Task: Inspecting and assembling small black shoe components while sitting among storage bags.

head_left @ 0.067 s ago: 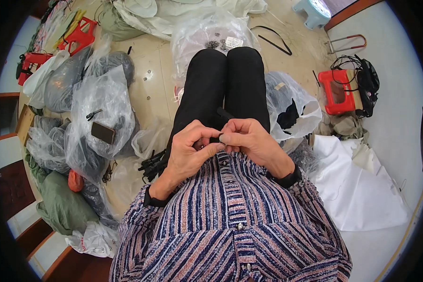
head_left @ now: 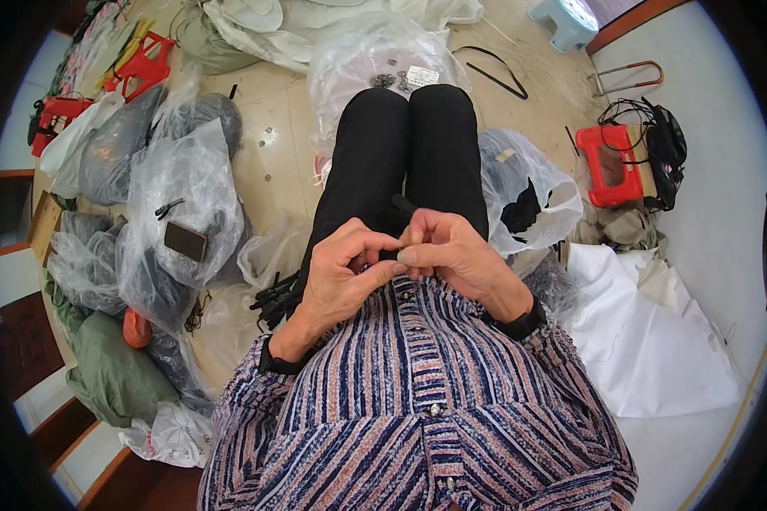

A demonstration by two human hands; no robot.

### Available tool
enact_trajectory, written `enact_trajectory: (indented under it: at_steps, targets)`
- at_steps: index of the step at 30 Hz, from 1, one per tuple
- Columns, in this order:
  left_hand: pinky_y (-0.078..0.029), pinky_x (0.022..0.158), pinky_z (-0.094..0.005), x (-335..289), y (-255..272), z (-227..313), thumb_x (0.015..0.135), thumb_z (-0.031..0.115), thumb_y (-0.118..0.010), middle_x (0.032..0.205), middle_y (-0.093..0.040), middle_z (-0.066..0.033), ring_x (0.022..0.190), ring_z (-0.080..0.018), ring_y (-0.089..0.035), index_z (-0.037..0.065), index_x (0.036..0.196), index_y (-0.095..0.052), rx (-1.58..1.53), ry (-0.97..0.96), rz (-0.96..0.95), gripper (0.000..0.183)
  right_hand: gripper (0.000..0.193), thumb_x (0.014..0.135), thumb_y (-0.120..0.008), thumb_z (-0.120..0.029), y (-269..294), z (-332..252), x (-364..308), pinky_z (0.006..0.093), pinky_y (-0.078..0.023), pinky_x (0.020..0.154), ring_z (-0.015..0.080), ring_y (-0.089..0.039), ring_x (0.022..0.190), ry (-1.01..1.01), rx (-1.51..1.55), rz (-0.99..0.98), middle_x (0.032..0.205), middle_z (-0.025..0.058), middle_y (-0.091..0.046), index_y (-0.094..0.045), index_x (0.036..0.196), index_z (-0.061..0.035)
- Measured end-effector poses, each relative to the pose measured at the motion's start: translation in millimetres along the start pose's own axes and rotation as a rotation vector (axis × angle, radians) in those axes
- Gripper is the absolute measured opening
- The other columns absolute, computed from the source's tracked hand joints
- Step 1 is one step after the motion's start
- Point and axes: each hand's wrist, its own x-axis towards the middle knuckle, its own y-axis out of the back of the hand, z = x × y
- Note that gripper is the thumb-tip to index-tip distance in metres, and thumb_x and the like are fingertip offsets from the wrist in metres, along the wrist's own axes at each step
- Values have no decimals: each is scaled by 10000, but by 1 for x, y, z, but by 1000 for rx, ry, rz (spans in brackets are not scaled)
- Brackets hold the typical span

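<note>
Above my lap, both hands meet at the fingertips around a narrow black strap (head_left: 403, 204). One end of the strap sticks up beyond the right fingers, and a small dark part of it shows between the hands. My left hand (head_left: 341, 266) pinches it with thumb and forefinger, the other fingers curled. My right hand (head_left: 452, 255) pinches it from the other side, thumb on top. The fingers hide most of the held part. Small metal buckles (head_left: 383, 81) lie on a clear plastic bag (head_left: 337, 72) just past my knees.
To the left are stuffed plastic bags with a phone (head_left: 186, 242) and a small black clip (head_left: 169, 209) on top. A bundle of black straps (head_left: 274, 300) lies by my left thigh. On the right are an open plastic bag (head_left: 554, 192), a red stool (head_left: 609, 166) and white cloth (head_left: 648, 341).
My right thumb and fingertips have shifted slightly on the strap, and less of its dark part shows between the hands. Otherwise the hands stay in place.
</note>
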Motion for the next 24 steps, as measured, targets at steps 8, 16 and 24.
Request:
enact_trajectory:
  at_steps: [8, 16, 24]
  targets:
    - [-289, 459, -196, -1, 1, -3, 685, 122, -727, 653, -436, 26, 545, -50, -381, 68, 884, -657, 20, -25, -16, 217, 205, 754, -650, -66, 0, -1, -1, 185, -400, 503, 98, -569, 609, 15, 67, -1, 738, 44, -584, -496, 884, -28]
    - [-343, 477, -218, -2, 3, -1, 658, 81, -725, 653, -464, -7, 559, -89, -436, 56, 884, -647, 67, -108, -59, 240, 213, 774, -654, -124, -4, -7, -4, 180, -403, 505, 83, -563, 621, -78, -31, -62, 751, 49, -592, -534, 904, -6]
    - [-359, 489, -194, -9, 12, 12, 640, 33, -724, 664, -485, 32, 584, -42, -453, 62, 937, -616, 13, 160, 174, 317, 211, 848, -581, -238, 3, 0, -3, 173, -392, 506, 58, -524, 589, -32, -96, -61, 691, 15, -576, -573, 854, -28]
